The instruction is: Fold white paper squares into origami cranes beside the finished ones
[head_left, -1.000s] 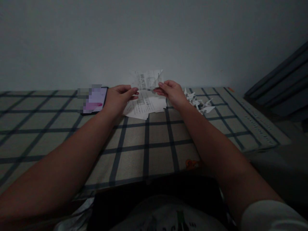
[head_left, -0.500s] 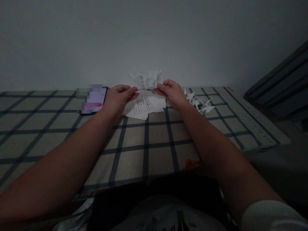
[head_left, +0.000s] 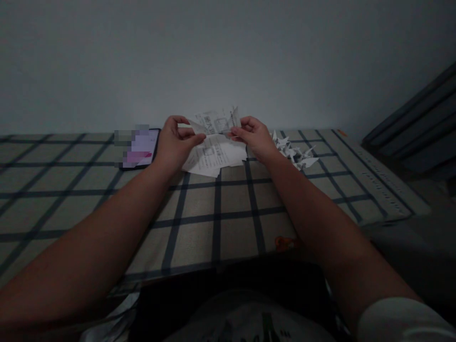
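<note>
A printed sheet of paper [head_left: 215,122] with creases is held up between my two hands, its upper corners folded or bent. My left hand [head_left: 178,142] pinches its lower left side between thumb and fingers. At the right side of the sheet, my right hand [head_left: 252,135] grips it with thumb and fingertips. Just below lies a small stack of printed papers [head_left: 213,156] on the tablecloth. A pile of folded white paper pieces [head_left: 294,153], with pointed ends like paper cranes, sits right of my right hand.
A phone [head_left: 142,149] with a lit, partly blurred screen lies left of my left hand. The table wears a checked cloth [head_left: 231,228] and meets a plain wall [head_left: 228,57] behind. A dark grey draped or ridged surface [head_left: 420,123] stands at the far right.
My left hand has lifted slightly and its fingers have shifted along the paper. The sheet's left and right sides now bend upward more. My right hand has barely moved.
</note>
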Motion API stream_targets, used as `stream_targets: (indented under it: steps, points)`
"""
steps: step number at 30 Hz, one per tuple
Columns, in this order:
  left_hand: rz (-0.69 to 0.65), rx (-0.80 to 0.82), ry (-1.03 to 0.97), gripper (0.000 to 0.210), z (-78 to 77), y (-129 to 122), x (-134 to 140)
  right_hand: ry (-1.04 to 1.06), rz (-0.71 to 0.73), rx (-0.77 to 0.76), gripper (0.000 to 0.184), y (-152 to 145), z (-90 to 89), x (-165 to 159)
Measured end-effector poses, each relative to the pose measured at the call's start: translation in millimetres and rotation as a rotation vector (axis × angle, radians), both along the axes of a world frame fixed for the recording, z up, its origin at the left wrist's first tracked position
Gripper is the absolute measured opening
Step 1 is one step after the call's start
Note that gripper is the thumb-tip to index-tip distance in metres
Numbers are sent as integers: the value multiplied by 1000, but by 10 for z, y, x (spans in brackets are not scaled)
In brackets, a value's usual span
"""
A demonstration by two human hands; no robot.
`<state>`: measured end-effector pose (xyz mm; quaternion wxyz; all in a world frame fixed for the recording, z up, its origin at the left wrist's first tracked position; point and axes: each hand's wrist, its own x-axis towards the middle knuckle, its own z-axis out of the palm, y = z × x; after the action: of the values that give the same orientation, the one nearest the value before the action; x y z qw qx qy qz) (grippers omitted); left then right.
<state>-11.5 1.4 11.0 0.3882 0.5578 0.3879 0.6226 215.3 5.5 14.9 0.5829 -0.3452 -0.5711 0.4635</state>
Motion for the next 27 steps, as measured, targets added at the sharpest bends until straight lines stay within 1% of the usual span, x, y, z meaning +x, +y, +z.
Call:
stream_targets:
  steps: [4, 7, 9, 11, 14, 16, 20, 23, 25, 27]
  points:
    - [2, 9, -12, 55, 2, -19, 12, -37, -33, 19, 36, 13, -6, -7]
    - [-47, -15, -59, 48, -8, -31, 32, -53, -52, 30, 35, 7, -8, -20]
    - [-89, -61, -103, 37, 5, -52, 55, -47, -45, 35, 34, -9, 1, -27]
    - [-104, -133, -169, 28, 33, -79, 83, -30, -28, 32, 36, -24, 11, -27]
    - [-99, -238, -284, 25, 77, -111, 118, 22, -16, 23, 44, -24, 8, -20]
    - [-124, -265, -347, 23, 89, -117, 128, 63, -6, 10, 46, -11, -9, -23]
    - [-169, -292, -465, 20, 76, -111, 134, 102, 32, -54, 39, -12, -38, -66]
    - [-225, -326, -481, 11, 69, -117, 146, 127, 52, -116, 33, -54, -29, -109]
    - [-228, -347, -495, 8, 76, -128, 158, 153, 60, -155, 29, -86, -16, -129]
    - [-204, -350, -528, 10, 91, -142, 169, 159, 89, -201, 26, -111, -11, -139]
